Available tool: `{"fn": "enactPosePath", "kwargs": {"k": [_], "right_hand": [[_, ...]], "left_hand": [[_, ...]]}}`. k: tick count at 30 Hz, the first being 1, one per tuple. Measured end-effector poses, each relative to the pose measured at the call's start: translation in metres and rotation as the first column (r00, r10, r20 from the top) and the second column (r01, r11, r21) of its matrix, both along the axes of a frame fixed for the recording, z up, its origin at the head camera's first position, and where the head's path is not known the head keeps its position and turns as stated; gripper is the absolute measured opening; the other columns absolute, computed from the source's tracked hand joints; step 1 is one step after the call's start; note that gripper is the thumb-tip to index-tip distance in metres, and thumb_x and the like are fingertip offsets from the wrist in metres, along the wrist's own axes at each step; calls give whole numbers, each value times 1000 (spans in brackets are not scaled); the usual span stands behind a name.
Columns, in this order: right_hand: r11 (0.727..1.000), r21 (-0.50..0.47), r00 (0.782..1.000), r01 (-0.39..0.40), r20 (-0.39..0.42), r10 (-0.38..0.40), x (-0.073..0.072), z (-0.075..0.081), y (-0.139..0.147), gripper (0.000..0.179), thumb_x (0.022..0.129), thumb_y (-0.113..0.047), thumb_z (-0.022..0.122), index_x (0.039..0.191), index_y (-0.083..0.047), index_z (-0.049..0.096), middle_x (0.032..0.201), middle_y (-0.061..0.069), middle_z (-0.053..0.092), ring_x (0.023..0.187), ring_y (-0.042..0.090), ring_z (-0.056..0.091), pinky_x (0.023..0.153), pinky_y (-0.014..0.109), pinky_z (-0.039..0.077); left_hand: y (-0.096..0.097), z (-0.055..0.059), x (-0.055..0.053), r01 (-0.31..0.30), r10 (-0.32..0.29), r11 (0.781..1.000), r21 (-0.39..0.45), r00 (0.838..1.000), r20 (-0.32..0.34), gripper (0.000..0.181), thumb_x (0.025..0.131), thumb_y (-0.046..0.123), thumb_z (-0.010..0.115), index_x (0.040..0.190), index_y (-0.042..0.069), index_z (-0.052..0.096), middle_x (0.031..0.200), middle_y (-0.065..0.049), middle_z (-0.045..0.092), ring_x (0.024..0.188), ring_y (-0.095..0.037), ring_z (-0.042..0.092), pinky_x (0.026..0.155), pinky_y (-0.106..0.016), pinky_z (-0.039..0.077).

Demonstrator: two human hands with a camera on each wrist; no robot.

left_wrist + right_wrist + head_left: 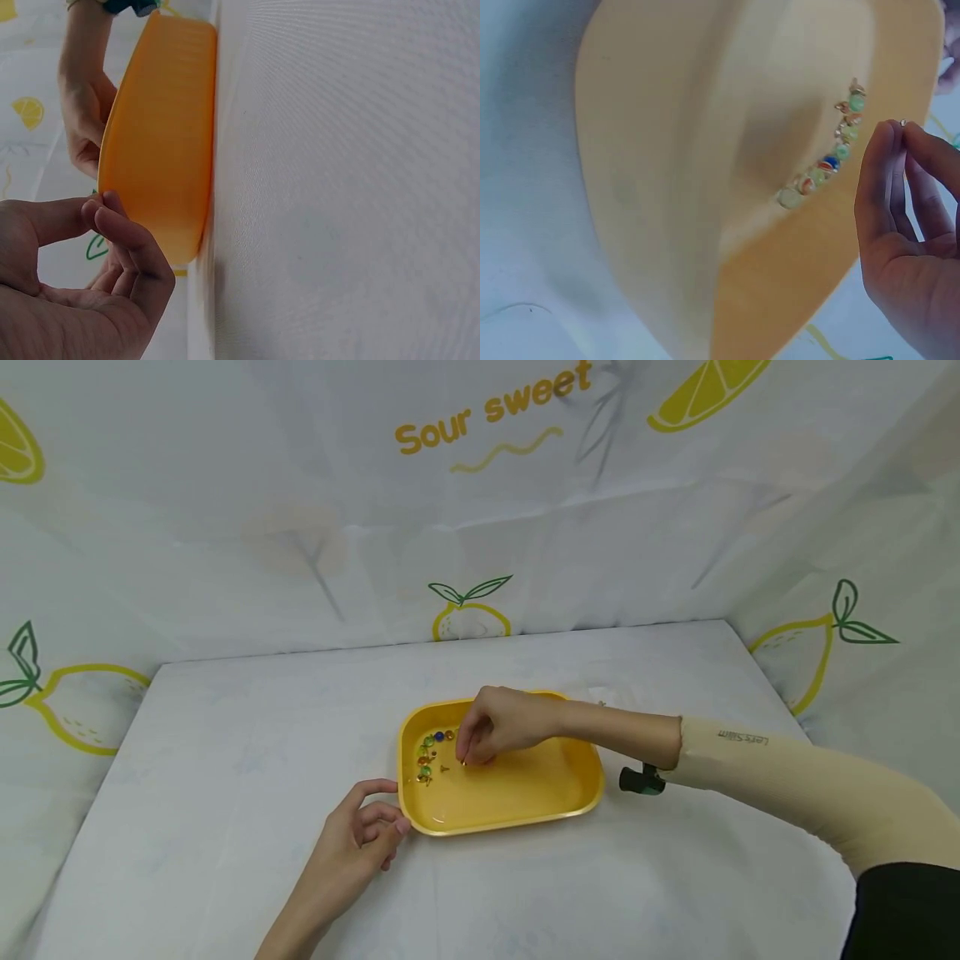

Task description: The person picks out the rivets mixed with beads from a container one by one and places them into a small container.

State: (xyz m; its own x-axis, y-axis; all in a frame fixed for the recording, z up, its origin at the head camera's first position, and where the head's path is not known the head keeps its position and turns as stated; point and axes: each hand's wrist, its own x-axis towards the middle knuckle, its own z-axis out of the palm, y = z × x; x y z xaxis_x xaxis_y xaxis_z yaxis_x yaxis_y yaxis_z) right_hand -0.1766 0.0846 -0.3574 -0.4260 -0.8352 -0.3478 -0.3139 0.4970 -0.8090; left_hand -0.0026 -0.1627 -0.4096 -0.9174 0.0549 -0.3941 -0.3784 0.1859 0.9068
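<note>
Tray (525,789): set flat on the table (225,760), within reach of both hands; its raised walls are presumably useful for containing things that roll.
Left hand (356,835): loosely bent, its fingertips touched to the tray's left end, probably so that sliding is prevented.
Right hand (510,722): narrowed above the tray floor; a tiny golden piece (903,122) is pinched between thumb and fingertip, a grip that seems suited to so small a thing.
Marbles (842,151): arranged inside the tray in a curved row near its left end, where the middle is left uncrowded.
Other golden pieces (840,107): scattered beside the marbles; their exact form cannot be made out.
</note>
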Motion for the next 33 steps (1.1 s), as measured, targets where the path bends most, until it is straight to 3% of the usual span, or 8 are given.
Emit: {"fn": "enactPosePath", "kwargs": {"k": [4,13,21,33], "right_hand": [[999,-32,999,4,-42,-6,1,7,6,8,98,-3,75,104,-2,81,104,16,83,83,11,75,81,26,66],[993,-103,996,49,-74,-57,3,22,20,11,99,-2,75,108,-3,82,106,17,83,96,37,79,84,27,66],[990,-112,990,90,-95,-100,6,30,32,11,98,-4,78,108,-7,83,103,8,83,90,19,79,84,28,66],[971,-143,964,190,-161,-212,2,45,61,10,97,-5,80,105,-10,83,100,3,82,86,18,76,84,33,67]], "left_hand": [[0,0,0,-1,1,1000,-2,1000,1,49,101,11,75,144,15,53,102,-11,73,67,-15,57,59,-25,49],[1,0,0,-12,12,1000,1,1000,16,50,101,11,75,145,16,53,103,-11,73,68,-16,58,59,-25,49],[1,0,0,-10,10,1000,-2,1000,5,50,100,10,75,145,15,53,102,-11,73,68,-15,57,59,-25,48],[1,0,0,-10,10,1000,-15,1000,4,50,100,10,75,145,16,53,101,-10,73,67,-15,57,58,-25,48]]}}
